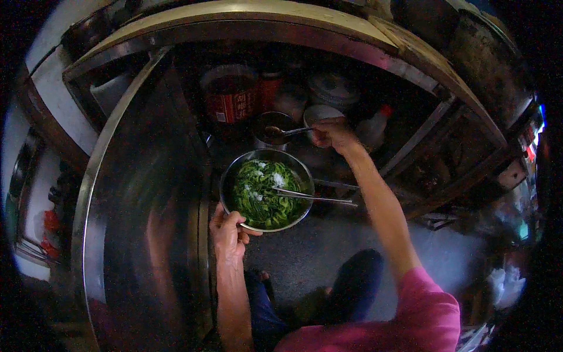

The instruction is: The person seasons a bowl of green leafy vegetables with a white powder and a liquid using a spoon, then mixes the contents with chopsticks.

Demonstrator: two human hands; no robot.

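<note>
My left hand (231, 229) grips the rim of a round metal bowl (223, 187), thumb over the edge and fingers underneath. Chopped leafy greens (264, 207) fill it, with clumps of white granules (278, 179) on top. A pair of metal chopsticks (325, 198) rests in the greens, their ends sticking out over the right rim. Farther off, my right hand (332, 134) is closed around the handle of a metal spoon (297, 131). The spoon's bowl holds something brownish and is over a dark-filled metal container (268, 143) just beyond the bowl.
Inside the dark cabinet stand a large jar with a red label bearing writing (228, 99), a white bowl (323, 113), a lidded pot (334, 88) and a red-capped bottle (378, 121). An open metal door (92, 176) is at left. A wooden board (264, 9) lies on top.
</note>
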